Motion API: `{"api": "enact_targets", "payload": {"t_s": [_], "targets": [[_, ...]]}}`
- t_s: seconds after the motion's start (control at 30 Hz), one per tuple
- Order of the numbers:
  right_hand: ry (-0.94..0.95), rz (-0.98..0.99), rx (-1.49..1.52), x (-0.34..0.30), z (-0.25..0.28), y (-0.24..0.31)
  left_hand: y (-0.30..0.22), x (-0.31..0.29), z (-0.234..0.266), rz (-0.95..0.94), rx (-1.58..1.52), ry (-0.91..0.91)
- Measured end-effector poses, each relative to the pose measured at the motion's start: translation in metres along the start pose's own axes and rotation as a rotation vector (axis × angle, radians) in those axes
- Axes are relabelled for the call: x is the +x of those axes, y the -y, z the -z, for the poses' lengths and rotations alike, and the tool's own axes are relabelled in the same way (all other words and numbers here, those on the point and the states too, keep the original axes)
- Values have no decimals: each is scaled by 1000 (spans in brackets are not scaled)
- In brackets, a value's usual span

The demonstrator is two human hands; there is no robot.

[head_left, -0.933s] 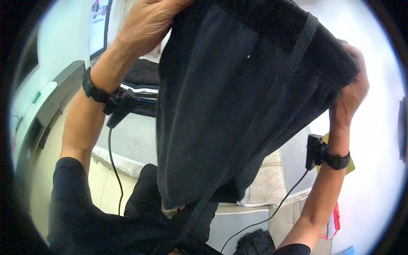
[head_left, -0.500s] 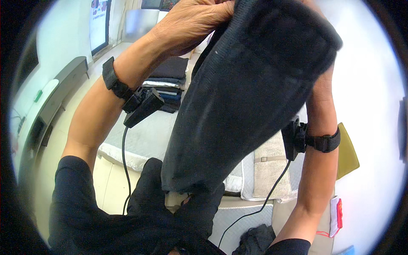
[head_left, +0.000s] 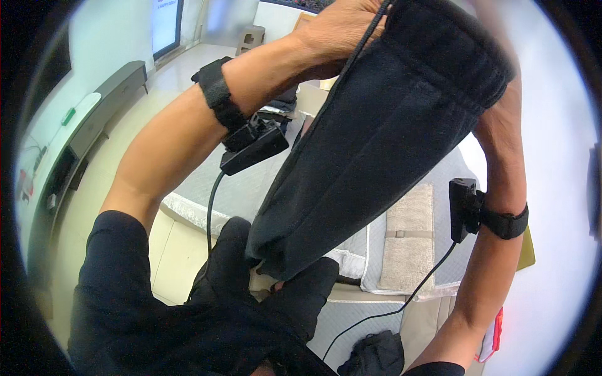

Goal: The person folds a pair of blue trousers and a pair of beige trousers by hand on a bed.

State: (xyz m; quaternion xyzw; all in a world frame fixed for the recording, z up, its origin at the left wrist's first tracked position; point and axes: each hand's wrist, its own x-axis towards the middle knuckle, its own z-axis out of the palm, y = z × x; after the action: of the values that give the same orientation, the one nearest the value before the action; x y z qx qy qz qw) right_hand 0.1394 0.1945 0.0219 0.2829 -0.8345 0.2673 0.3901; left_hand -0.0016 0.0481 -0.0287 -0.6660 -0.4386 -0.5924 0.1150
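Raised in front of me hangs a pair of black pants [head_left: 382, 144], with a gathered elastic band at the top and the cloth tapering down toward my lap. My left hand [head_left: 345, 31] is closed on the band's upper left corner, where a dark cord or edge runs down. My right hand [head_left: 501, 125] grips the band's right end; its fingers are mostly hidden behind the cloth. A strap with a black device sits on each forearm.
A grey quilted mat [head_left: 235, 172] lies ahead, with a stack of dark folded clothes [head_left: 285, 103] partly behind my left arm. A beige plush mat [head_left: 407, 241] lies to the right. Crumpled black cloth [head_left: 376, 356] rests near the lower edge. A grey cabinet [head_left: 100, 119] lines the left wall.
Both hands and the band have shifted slightly right. The pants have turned and hang narrower, with the gathered band showing more clearly. My left arm now covers most of the clothes stack.
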Motion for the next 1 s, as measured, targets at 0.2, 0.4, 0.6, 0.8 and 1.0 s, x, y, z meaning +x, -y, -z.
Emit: {"api": "enact_targets", "payload": {"t_s": [0.2,0.4,0.6,0.8,1.0], "targets": [[-28,145,-266,-7,-19,35,9,-3,7,90,-23,65],[130,205,-238,-7,14,-21,24,-4,-13,-73,-39,-134],[43,145,-288,-14,15,-13,21,-3,-17,150,-125,-40],[171,56,-681,-32,55,-25,20,-20,12,254,176,-184],[241,-304,-898,-56,76,-35,35,-52,62,336,305,-279]]}}
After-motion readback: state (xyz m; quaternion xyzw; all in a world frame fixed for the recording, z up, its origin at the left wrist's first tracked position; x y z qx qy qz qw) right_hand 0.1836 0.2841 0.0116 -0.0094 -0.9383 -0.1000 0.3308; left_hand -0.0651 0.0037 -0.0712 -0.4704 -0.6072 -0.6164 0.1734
